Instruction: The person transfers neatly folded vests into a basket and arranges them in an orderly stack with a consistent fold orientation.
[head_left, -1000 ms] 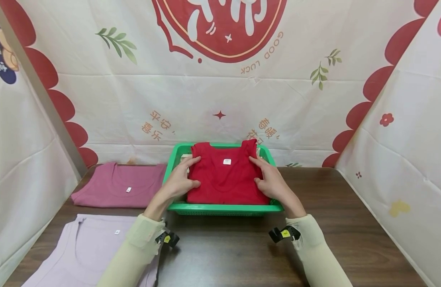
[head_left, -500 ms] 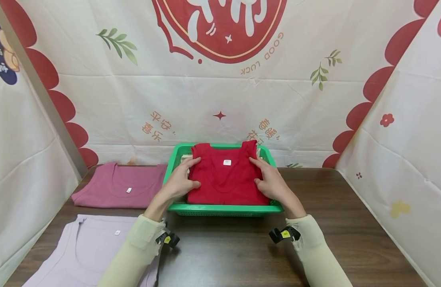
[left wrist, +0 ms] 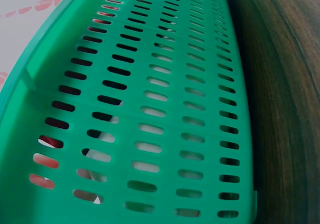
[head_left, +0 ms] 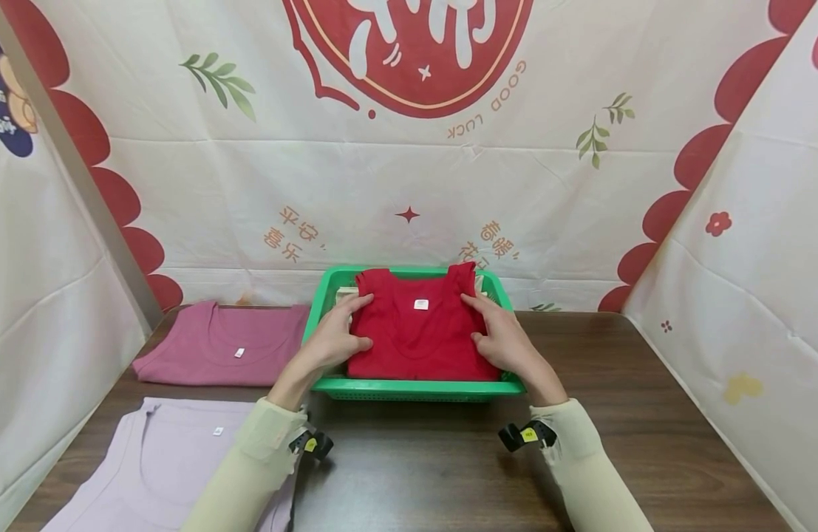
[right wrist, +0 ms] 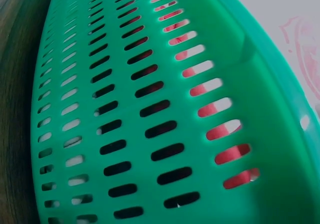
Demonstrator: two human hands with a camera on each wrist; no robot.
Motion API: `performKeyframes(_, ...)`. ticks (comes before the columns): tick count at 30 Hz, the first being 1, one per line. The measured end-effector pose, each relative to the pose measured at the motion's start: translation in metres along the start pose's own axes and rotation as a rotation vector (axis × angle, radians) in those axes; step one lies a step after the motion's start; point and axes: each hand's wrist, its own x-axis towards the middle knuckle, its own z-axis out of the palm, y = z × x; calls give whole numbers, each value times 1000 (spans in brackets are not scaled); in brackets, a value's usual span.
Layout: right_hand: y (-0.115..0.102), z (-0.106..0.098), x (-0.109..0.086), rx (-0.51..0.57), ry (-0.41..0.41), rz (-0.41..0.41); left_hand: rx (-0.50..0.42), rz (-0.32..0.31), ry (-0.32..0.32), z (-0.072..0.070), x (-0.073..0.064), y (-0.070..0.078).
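Note:
A folded red sleeveless top (head_left: 418, 332) with a white neck label lies in the green plastic basket (head_left: 409, 387) in the head view. Its shoulder straps reach up to the basket's far rim. My left hand (head_left: 332, 332) is at the top's left side, thumb and index fingertip extended onto the cloth. Mirroring it, my right hand (head_left: 505, 332) touches the right side with thumb and index finger apart. The remaining fingers are hidden. Only the slotted basket wall (left wrist: 150, 93) fills the left wrist view, and likewise the basket wall (right wrist: 135, 103) in the right wrist view.
Left of the basket lies a folded mauve top (head_left: 249, 336). Nearer, a folded pale lilac top (head_left: 182, 458) is partly under my left forearm in view. Pale cloth (head_left: 345, 292) shows beneath the red top. A printed white curtain (head_left: 409, 170) hangs behind the wooden table (head_left: 615, 414).
The red top's upper edge and label have sunk slightly toward the basket. Both hands have stayed in nearly the same place at its sides.

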Motion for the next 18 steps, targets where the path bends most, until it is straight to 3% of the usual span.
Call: performKeyframes(18, 0, 2, -1, -33, 0, -7, 36, 23, -60, 2, 0, 0)
